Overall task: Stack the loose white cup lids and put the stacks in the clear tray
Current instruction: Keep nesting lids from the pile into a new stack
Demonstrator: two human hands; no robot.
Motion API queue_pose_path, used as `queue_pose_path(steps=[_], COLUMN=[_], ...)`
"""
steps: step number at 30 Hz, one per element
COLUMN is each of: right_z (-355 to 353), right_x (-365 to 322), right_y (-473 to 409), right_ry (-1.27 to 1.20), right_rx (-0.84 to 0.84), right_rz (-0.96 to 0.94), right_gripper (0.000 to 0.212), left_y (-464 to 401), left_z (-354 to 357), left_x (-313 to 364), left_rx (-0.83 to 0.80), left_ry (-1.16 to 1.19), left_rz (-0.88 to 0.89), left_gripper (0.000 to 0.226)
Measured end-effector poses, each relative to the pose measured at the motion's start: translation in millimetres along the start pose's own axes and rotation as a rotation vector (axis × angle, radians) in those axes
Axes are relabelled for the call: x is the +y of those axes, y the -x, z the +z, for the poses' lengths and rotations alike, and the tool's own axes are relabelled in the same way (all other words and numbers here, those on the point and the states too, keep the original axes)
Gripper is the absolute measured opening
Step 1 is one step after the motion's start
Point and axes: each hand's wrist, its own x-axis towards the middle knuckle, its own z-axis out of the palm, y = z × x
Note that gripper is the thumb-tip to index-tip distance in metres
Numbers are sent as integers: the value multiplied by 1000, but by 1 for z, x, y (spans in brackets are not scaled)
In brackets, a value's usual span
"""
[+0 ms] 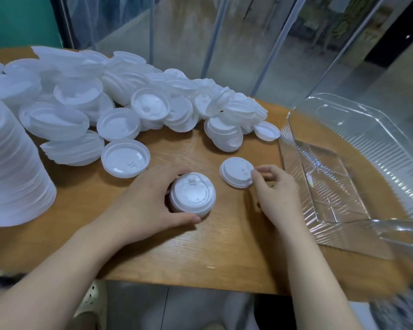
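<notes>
At the middle of the light wooden table (pixel 153 253), the person's left hand (pixel 148 201) curls its fingers and thumb around a short stack of round white plastic cup lids (pixel 193 195), top side up, resting on the wood. At about two o'clock from that stack, just beside it, the right hand (pixel 275 190) pinches the near edge of a single white lid (pixel 235 171), tilted slightly. From nine to twelve o'clock sprawls a big heap of loose white lids (pixel 119 101), with a tall white stack (pixel 12 167) at the far left. The clear ribbed plastic tray (pixel 358 148) sits at three o'clock, holding no lids.
</notes>
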Motion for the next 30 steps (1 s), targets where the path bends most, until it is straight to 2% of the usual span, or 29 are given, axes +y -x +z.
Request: queue_pose_path(steps=[5, 8, 11, 14, 19, 25, 30], right_z=[4, 9, 18, 23, 18, 18, 19], right_x=[10, 7, 6, 7, -1, -17, -23], right_y=[3, 3, 1, -1, 2, 21, 25], right_ry=[205, 230, 204, 197, -15, -116, -111], right_rx=[-37, -66, -92, -97, -85, -134, -152], right_rz=[-152, -224, -228, -250, -243, -363, -379], right_gripper=[72, 87, 78, 64, 51, 51, 51], left_y=[-1, -2, -2, -1, -1, -1, 0], left_z=[0, 0, 0, 2, 2, 2, 2], left_x=[3, 3, 3, 1, -1, 0, -1], left_rx=[-2, -3, 1, 11, 7, 20, -2], left_ry=[-14, 4, 28, 32, 33, 54, 22], left_rz=[-23, -16, -12, -14, -3, 2, 16], left_gripper=[92, 84, 78, 83, 83, 76, 84])
